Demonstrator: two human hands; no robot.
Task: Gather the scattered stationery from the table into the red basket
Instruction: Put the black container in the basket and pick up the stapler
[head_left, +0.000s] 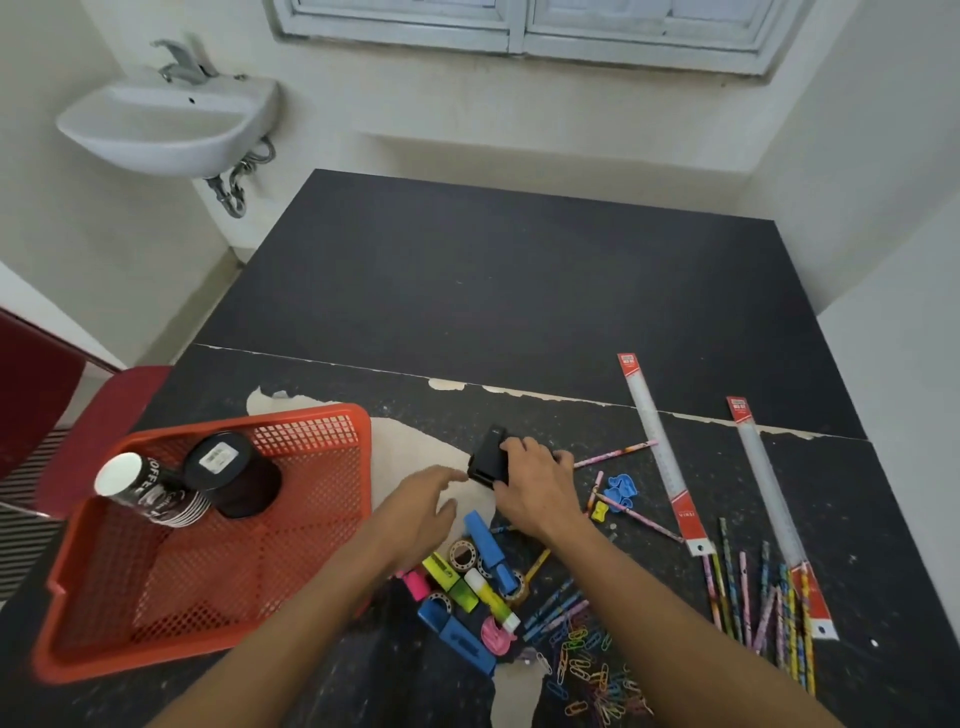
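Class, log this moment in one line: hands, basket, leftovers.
right hand grips black stapler-like item | left hand open beside it | red basket holds cup stack, black jar | pencils, rulers on table

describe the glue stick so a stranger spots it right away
Start at the red basket on the table's left; beside its near right corner lies a pile of markers and tape rolls. The glue stick lies in its middle, the only tube with a yellow body and white ends.

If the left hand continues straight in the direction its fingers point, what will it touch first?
Probably the black stapler that the right hand grips; the left hand points at it, just short of touching.
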